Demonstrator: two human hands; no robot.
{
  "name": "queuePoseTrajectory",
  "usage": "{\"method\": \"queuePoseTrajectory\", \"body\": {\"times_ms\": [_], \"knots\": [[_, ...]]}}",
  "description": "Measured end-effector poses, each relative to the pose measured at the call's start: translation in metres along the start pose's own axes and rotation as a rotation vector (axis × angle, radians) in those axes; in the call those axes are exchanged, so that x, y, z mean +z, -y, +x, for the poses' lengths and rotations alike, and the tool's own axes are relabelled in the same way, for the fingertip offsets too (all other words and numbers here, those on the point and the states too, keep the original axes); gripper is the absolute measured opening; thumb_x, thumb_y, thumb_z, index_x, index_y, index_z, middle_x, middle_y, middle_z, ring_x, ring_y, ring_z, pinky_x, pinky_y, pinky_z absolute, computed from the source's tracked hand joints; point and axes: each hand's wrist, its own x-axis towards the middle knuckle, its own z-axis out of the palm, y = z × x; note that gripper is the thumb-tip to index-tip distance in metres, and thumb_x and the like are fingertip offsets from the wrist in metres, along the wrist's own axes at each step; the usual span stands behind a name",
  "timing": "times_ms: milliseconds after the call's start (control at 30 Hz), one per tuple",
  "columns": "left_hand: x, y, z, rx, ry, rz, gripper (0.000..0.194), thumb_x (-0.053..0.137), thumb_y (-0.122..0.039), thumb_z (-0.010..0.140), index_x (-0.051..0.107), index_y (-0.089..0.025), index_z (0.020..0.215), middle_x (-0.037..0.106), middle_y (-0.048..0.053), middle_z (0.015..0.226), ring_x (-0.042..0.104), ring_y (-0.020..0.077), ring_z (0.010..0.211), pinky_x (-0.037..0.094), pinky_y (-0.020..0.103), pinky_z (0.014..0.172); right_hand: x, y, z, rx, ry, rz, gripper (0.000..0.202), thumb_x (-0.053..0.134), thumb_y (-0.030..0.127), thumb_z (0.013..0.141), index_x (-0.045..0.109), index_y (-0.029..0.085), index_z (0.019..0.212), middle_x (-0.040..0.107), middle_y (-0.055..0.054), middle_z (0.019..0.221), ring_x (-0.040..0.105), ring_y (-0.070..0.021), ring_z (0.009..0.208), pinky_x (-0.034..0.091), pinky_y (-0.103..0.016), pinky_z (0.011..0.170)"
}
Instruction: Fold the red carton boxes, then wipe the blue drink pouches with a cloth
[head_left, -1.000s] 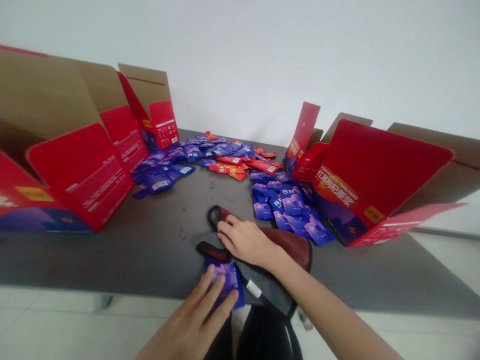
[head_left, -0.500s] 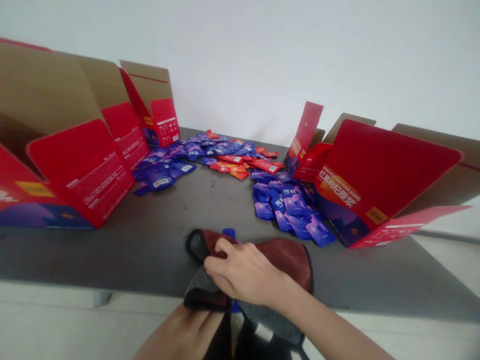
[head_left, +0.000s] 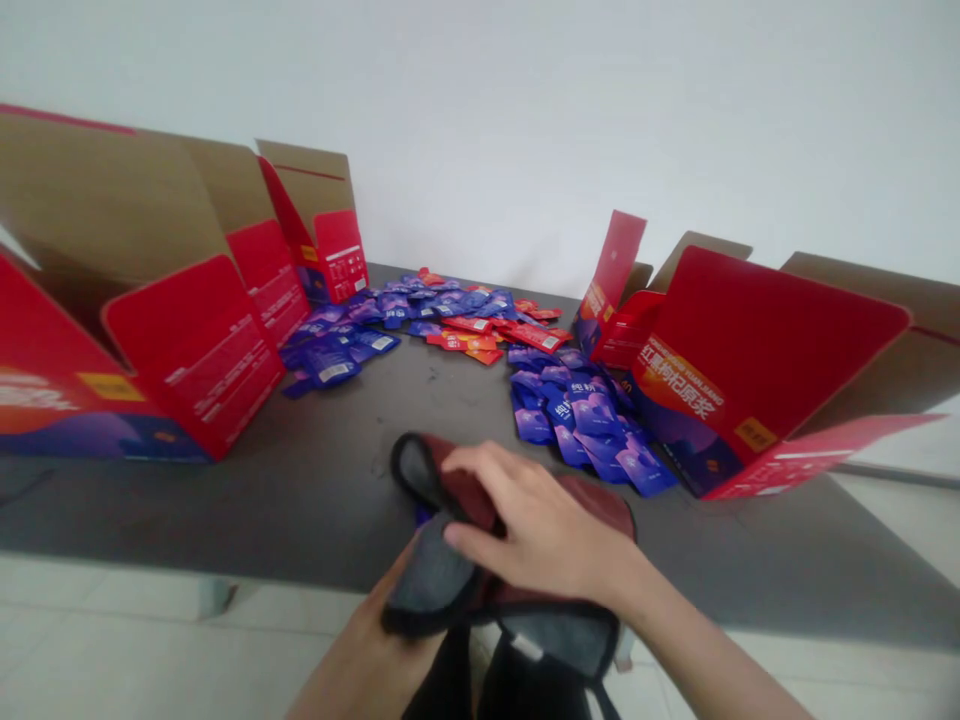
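A dark red cloth [head_left: 600, 505] with a grey underside and black edging is bunched over the table's front edge. My right hand [head_left: 540, 525] lies on top of it, thumb and fingers bent around a fold. From below left comes my left hand [head_left: 382, 635]; the cloth covers its fingers, so I cannot see what they grip. A bit of something blue [head_left: 422, 515] peeks out beneath the cloth's left side. Just beyond the cloth lies a heap of blue-purple sachets [head_left: 589, 410].
Open red cartons stand at left [head_left: 199, 350] and right [head_left: 765, 350], flaps up. More blue sachets [head_left: 330, 360] and red-orange sachets [head_left: 532, 335] are spread toward the back of the grey table [head_left: 300, 510]. Behind it is a white wall [head_left: 480, 130].
The cloth's left end has lifted and folded over, showing more grey. My right hand has shifted right and up, its fingers less tightly bunched. The blue piece shows less.
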Motion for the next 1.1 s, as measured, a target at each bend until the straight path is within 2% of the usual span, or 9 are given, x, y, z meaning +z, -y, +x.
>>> {"method": "queuePoseTrajectory", "body": {"times_ms": [100, 233, 400, 500, 600, 767, 867, 967, 1100], "knots": [[-0.002, -0.004, -0.006, -0.046, 0.074, 0.003, 0.039, 0.033, -0.004, 0.080, 0.062, -0.020, 0.101, 0.069, 0.002, 0.086, 0.063, 0.0160, 0.072, 0.052, 0.025, 0.073, 0.025, 0.006, -0.010, -0.033, 0.066, -0.076, 0.033, 0.049, 0.039, 0.085, 0.045, 0.024, 0.114, 0.047, -0.006, 0.111, 0.042, -0.0190, 0.103, 0.034, -0.034, 0.091], [0.006, -0.005, -0.022, -0.101, 0.064, 0.004, 0.040, 0.031, -0.006, 0.083, 0.060, -0.019, 0.108, 0.069, 0.003, 0.095, 0.064, 0.0158, 0.082, 0.051, 0.023, 0.078, 0.048, -0.007, 0.001, -0.105, 0.082, -0.164, 0.022, 0.040, 0.040, 0.090, 0.052, 0.024, 0.099, 0.048, -0.005, 0.107, 0.043, -0.0182, 0.098, 0.034, -0.035, 0.088], [0.017, 0.001, -0.028, -0.101, -0.032, -0.049, 0.038, 0.040, -0.009, 0.084, 0.053, -0.015, 0.119, 0.060, 0.007, 0.119, 0.051, 0.0223, 0.115, 0.046, 0.032, 0.094, 0.050, -0.034, 0.024, -0.083, 0.049, -0.193, 0.015, 0.040, 0.030, 0.091, 0.051, 0.020, 0.093, 0.050, -0.005, 0.094, 0.047, -0.0161, 0.088, 0.036, -0.030, 0.080], [0.017, 0.009, -0.028, -0.066, 0.005, -0.095, 0.042, 0.040, -0.009, 0.085, 0.047, -0.018, 0.126, 0.054, 0.007, 0.126, 0.045, 0.0208, 0.120, 0.046, 0.031, 0.094, 0.045, -0.049, 0.039, 0.001, 0.020, -0.209, 0.015, 0.040, 0.026, 0.091, 0.051, 0.018, 0.095, 0.050, -0.005, 0.091, 0.050, -0.0148, 0.084, 0.037, -0.028, 0.078], [0.009, 0.016, -0.026, -0.038, 0.049, -0.116, 0.041, 0.038, -0.014, 0.088, 0.045, -0.021, 0.128, 0.055, 0.005, 0.126, 0.048, 0.0170, 0.118, 0.046, 0.026, 0.093, 0.033, -0.047, 0.042, 0.054, -0.043, -0.139, 0.016, 0.037, 0.026, 0.092, 0.049, 0.019, 0.099, 0.051, -0.004, 0.094, 0.052, -0.0137, 0.083, 0.038, -0.027, 0.077], [-0.012, 0.020, -0.012, -0.006, -0.005, -0.054, 0.030, 0.040, -0.028, 0.091, 0.059, -0.019, 0.112, 0.065, 0.002, 0.111, 0.058, 0.0151, 0.105, 0.050, 0.022, 0.086, 0.019, -0.019, 0.026, -0.019, -0.059, -0.011, 0.016, 0.036, 0.030, 0.093, 0.047, 0.021, 0.101, 0.051, -0.003, 0.099, 0.053, -0.0131, 0.085, 0.039, -0.025, 0.077], [-0.022, 0.018, -0.002, -0.019, 0.005, -0.039, 0.035, 0.029, -0.018, 0.092, 0.062, -0.022, 0.104, 0.069, -0.001, 0.098, 0.064, 0.0119, 0.087, 0.052, 0.020, 0.078, 0.022, -0.007, 0.019, -0.065, 0.007, -0.032, 0.016, 0.038, 0.031, 0.092, 0.049, 0.021, 0.100, 0.051, -0.003, 0.099, 0.053, -0.0137, 0.086, 0.039, -0.026, 0.075], [-0.030, 0.015, 0.006, 0.025, 0.033, -0.043, 0.048, 0.022, -0.003, 0.087, 0.065, -0.024, 0.088, 0.069, -0.003, 0.083, 0.062, 0.0095, 0.063, 0.051, 0.019, 0.067, 0.025, -0.002, 0.021, -0.118, 0.056, -0.049, 0.017, 0.039, 0.032, 0.092, 0.049, 0.023, 0.101, 0.051, -0.002, 0.099, 0.053, -0.0129, 0.084, 0.039, -0.025, 0.072], [-0.032, 0.016, 0.008, 0.078, 0.032, -0.031, 0.049, 0.023, 0.002, 0.079, 0.062, -0.023, 0.094, 0.068, -0.002, 0.089, 0.062, 0.0120, 0.072, 0.050, 0.022, 0.069, 0.026, -0.002, 0.026, -0.128, 0.091, -0.050, 0.016, 0.039, 0.032, 0.092, 0.049, 0.022, 0.100, 0.051, -0.001, 0.097, 0.053, -0.0115, 0.080, 0.038, -0.023, 0.069]]}}
